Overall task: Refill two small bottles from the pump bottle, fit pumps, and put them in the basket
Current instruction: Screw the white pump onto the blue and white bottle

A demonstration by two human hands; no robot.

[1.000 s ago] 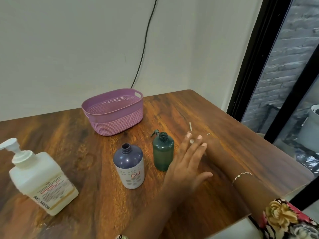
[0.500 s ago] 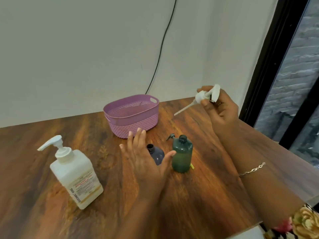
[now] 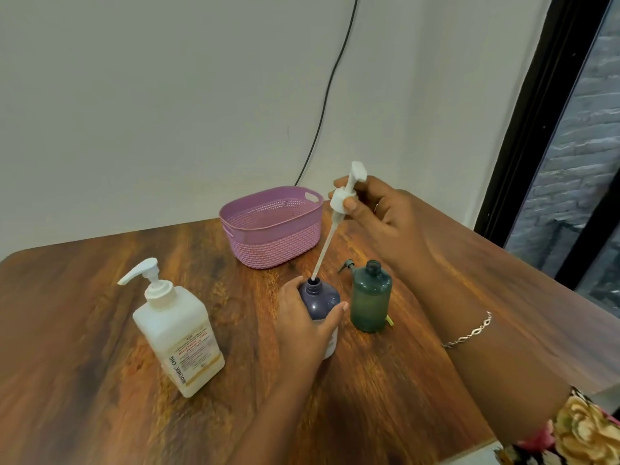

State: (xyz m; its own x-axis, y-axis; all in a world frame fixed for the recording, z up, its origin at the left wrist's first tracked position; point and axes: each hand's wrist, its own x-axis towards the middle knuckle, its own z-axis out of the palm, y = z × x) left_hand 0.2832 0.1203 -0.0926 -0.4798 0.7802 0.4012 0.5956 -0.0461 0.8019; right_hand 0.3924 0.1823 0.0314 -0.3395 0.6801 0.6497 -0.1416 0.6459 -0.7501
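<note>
The white pump bottle point(image 3: 177, 333) stands nearest on the wooden table point(image 3: 100, 380), towards the left, upright, with its spout pointing left. Just right of it and a little farther back, the left hand point(image 3: 302, 327) wraps around the small dark purple bottle point(image 3: 318, 302), with fingers on the bottle's left side and the thumb across its front. This bottle is upright on the table and its neck is uncapped. Beside it on the right, close but not touching, stands the small green bottle point(image 3: 370, 297), also upright and open at the top. A dark pump head point(image 3: 345, 265) lies on the table just behind the green bottle.

Above these, the right hand point(image 3: 385, 216) pinches the collar of a white pump point(image 3: 345, 193) between thumb and fingers. The pump is tilted, and its long dip tube point(image 3: 323, 250) slants down to the left, with its tip at the mouth of the purple bottle. A thin bracelet point(image 3: 469, 333) circles the right wrist.

Farther back sits the pink woven basket point(image 3: 271, 226), well apart from the bottles. A black cable point(image 3: 322, 112) runs down the wall behind it.
</note>
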